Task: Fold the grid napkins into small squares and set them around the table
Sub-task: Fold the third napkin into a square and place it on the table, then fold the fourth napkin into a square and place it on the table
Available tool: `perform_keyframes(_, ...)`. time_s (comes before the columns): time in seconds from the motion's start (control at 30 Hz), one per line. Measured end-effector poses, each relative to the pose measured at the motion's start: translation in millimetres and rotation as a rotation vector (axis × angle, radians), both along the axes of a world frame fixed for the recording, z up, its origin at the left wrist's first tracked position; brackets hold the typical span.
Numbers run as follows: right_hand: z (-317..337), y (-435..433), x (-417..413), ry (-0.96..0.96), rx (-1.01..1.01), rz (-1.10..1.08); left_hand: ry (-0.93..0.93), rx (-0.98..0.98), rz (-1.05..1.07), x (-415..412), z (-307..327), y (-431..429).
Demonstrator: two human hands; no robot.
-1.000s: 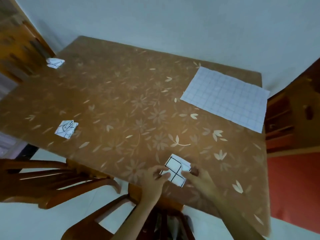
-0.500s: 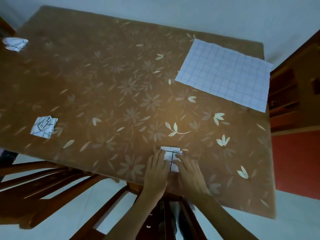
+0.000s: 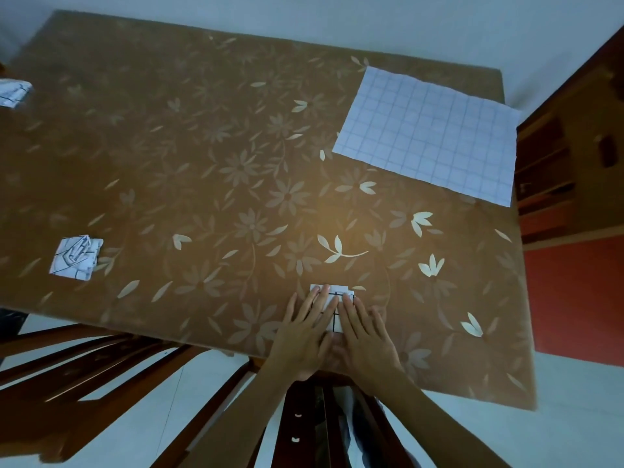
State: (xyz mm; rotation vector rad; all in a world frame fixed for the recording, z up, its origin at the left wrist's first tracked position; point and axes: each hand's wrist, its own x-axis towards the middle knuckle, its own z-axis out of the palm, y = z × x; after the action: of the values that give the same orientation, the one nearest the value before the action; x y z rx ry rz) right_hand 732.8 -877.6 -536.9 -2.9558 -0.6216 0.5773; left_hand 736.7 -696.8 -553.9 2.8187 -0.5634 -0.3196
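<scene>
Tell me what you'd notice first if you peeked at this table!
The left hand and right hand press flat on a small folded napkin at the table's near edge. A big unfolded grid napkin lies at the far right corner; another folded square sits near the left.

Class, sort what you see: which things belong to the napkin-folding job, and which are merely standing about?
Job: small napkin pressed under the left hand and right hand; folded napkin near the left edge; folded napkin at the far left; flat unfolded napkin; table.
Just there: wooden chairs; cupboard on the right.
</scene>
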Motion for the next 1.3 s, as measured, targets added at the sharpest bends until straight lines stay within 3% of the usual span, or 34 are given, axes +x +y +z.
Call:
perform_keyframes(0.37, 10.1, -20.8, -10.7, 0.098, -0.044, 0.075, 0.076, 0.124, 0.028, -38.6, 13.7, -1.0)
perform_keyframes(0.47, 22.9, -24.7, -6.7, 0.101, 0.042, 0.089, 0.12, 0.123, 0.102, -35.8, 30.4, -11.0)
perform_keyframes(0.6, 49.1, -52.4, -8.5, 0.042, 0.3, -0.028, 0.089, -0.016, 0.256, -33.3, 54.6, -30.1)
perform_keyframes(0.7, 64.1, -89.8, -13.0, 0.15, 0.358, -0.117, 0.069, -0.109, 0.303, -34.8, 76.3, -55.2)
perform_keyframes(0.8, 79.0, -137.6, -18.8, 0.174, 0.367, -0.153, 0.069, -0.085, 0.302, -31.5, 99.9, -94.0)
perform_keyframes(1.3, 139.1, -397.2, -15.1, 0.056, 0.465, -0.302, 0.229, -0.014, 0.341, -9.1, 154.3, -331.1)
